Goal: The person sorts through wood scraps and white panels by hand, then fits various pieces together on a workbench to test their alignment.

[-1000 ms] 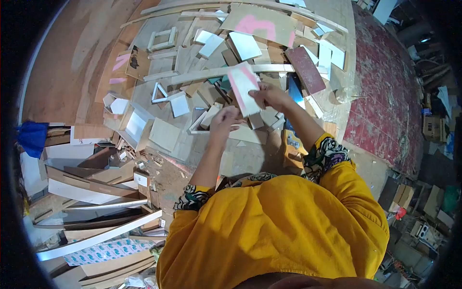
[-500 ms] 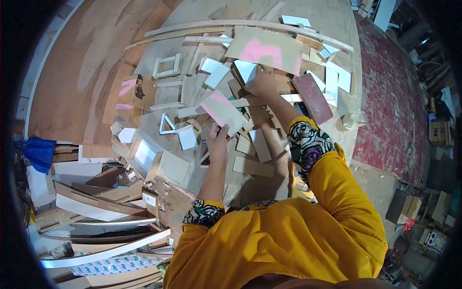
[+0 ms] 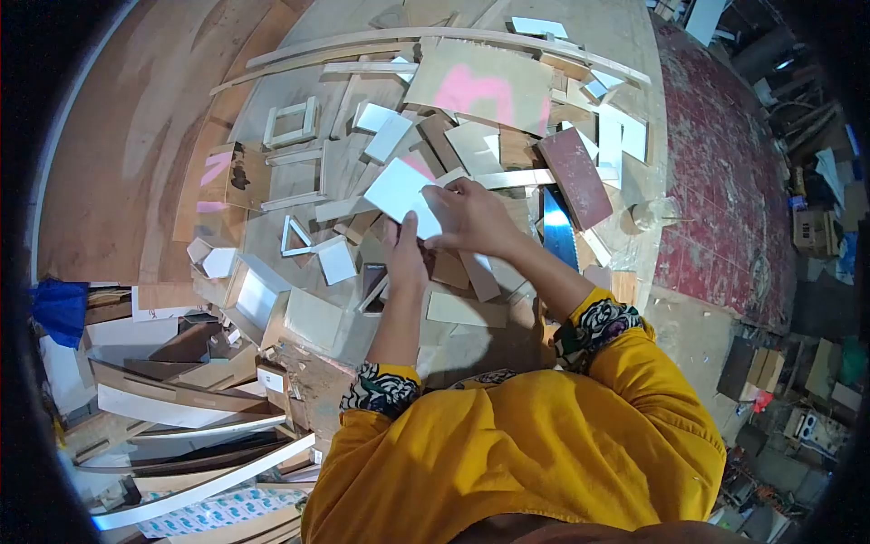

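Observation:
A white rectangular piece (image 3: 399, 194) is held up above the scraps, with a pink-marked board (image 3: 418, 166) partly visible behind it. My left hand (image 3: 407, 255) grips the lower edge of the white piece, thumb on its face. On its right side, my right hand (image 3: 473, 216) has fingers closed on the same piece. A large pale board with pink paint (image 3: 479, 86) lies beyond the hands. To the right are a dark reddish board (image 3: 576, 178) and a saw blade (image 3: 559, 227).
Long wooden strips (image 3: 444, 34) cross the far side of the work surface. Small wooden frames (image 3: 291, 123) and a white triangular frame (image 3: 295, 238) lie left. Curved boards (image 3: 181, 408) are stacked at lower left. A clear cup (image 3: 645, 216) stands right.
My right hand has moved back from the far scraps toward my left hand, bringing a white piece. It now overlaps the pink-marked board in my left hand. The saw blade is more exposed.

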